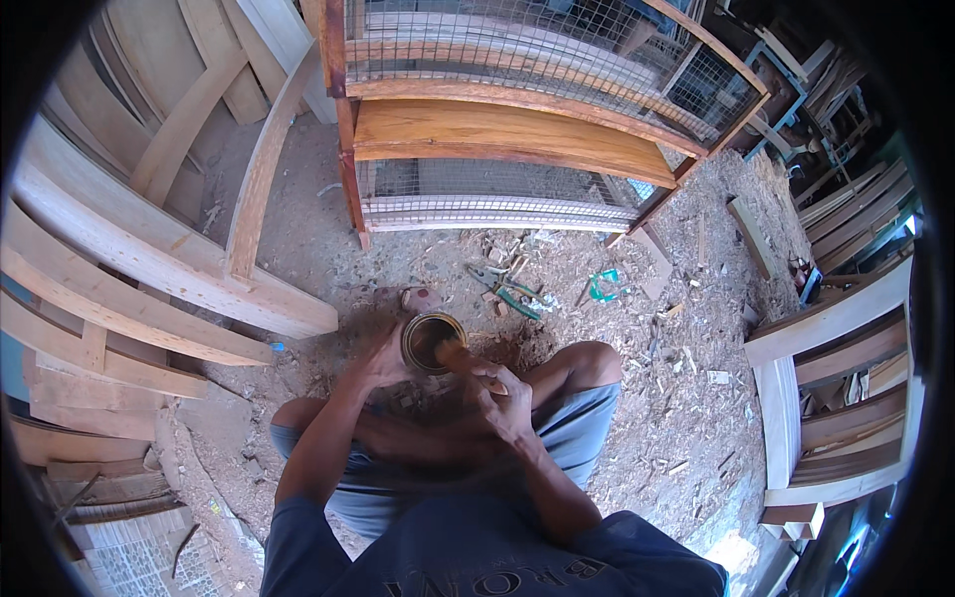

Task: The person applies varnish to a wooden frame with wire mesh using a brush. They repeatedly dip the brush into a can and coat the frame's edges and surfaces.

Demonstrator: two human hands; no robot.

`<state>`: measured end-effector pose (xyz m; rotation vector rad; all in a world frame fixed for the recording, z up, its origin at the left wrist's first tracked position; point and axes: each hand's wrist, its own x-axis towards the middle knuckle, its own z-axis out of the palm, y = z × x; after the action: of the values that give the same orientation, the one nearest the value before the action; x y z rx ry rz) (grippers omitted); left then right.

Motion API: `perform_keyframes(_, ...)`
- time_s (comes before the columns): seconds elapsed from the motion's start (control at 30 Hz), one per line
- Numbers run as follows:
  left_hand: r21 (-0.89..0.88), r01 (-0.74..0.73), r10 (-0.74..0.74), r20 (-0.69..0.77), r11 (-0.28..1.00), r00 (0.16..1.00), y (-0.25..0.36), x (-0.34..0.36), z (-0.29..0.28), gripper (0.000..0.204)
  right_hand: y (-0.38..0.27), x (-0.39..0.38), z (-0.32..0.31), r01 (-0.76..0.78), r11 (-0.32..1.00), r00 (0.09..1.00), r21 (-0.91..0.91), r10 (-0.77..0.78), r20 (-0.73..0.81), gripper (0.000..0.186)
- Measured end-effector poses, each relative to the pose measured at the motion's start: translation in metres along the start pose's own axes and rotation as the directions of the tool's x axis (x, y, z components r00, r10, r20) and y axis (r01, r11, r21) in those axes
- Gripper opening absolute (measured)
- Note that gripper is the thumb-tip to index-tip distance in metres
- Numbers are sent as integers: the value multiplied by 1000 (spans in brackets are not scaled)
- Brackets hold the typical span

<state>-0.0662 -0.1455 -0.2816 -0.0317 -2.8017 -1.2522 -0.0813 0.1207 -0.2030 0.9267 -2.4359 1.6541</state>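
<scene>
I sit cross-legged on the ground with an open round tin can (432, 316) in front of me. My left hand (387, 360) is closed around the can's left side and tilts its mouth toward me. A brush (456, 355) dips its brown bristles into the can's mouth. Its handle is gripped in the fingers of my right hand (505, 403). Dark brown shows inside the can, but how full it is I cannot tell. Beyond the can stands a wooden frame cabinet (507, 134) with wire mesh panels and a glossy orange-brown board across it.
Green-handled pliers (515, 298) lie on the shaving-strewn ground just past the can, near a green plastic piece (604, 286). Long curved planks (169, 259) are stacked at the left. A pale wooden frame (781, 423) stands at the right, close to a loose wood strip (751, 237).
</scene>
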Motion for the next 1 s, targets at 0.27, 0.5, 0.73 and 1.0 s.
perform_keyframes(0.27,-298,-46,60,40,953,997,7,12,11,100,0,-6,-13,-208,974,975,88,200,91,17)
perform_keyframes(0.5,-89,101,-106,-55,991,993,25,-10,2,103,2,-21,-46,-140,988,986,60,135,94,16)
perform_keyframes(0.73,-163,-118,113,-41,980,993,12,-1,5,103,21,-14,-20,-205,695,872,689,450,-194,14)
perform_keyframes(1.0,-115,-8,-2,-88,993,996,-1,-10,17,106,24,13,-13,-338,793,844,507,494,-209,23)
